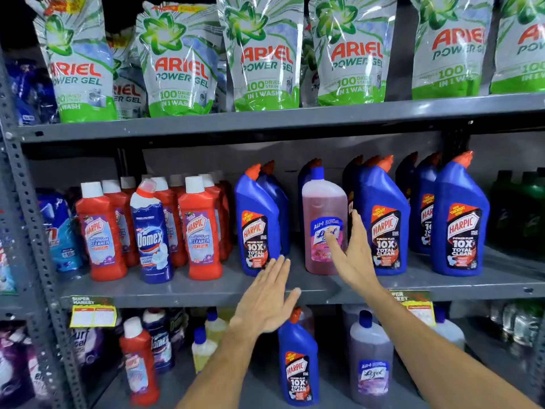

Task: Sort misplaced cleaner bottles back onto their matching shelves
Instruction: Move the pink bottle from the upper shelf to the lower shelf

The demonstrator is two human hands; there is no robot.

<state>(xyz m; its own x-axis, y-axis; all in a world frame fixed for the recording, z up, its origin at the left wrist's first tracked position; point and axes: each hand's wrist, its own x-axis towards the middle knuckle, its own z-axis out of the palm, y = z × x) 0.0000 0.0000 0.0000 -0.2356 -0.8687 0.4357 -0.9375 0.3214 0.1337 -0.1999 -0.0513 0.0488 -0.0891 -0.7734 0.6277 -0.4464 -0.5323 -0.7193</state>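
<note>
The grey metal shelf unit (265, 122) carries Ariel pouches (262, 54) on top. The middle shelf (206, 287) holds red Harpic bottles (100, 231), one Domex bottle (152, 234), blue Harpic bottles (383, 219) and a pink Lizol bottle (323, 208).

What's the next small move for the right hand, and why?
Probably close the right hand around the pink Lizol bottle. Its open fingers already lie against the label, and that bottle stands alone among blue Harpic bottles, while Lizol bottles sit on the shelf below.

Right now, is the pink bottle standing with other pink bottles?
No, the pink bottle stands alone among blue Harpic bottles on the middle shelf, with the right hand reaching it.
</note>
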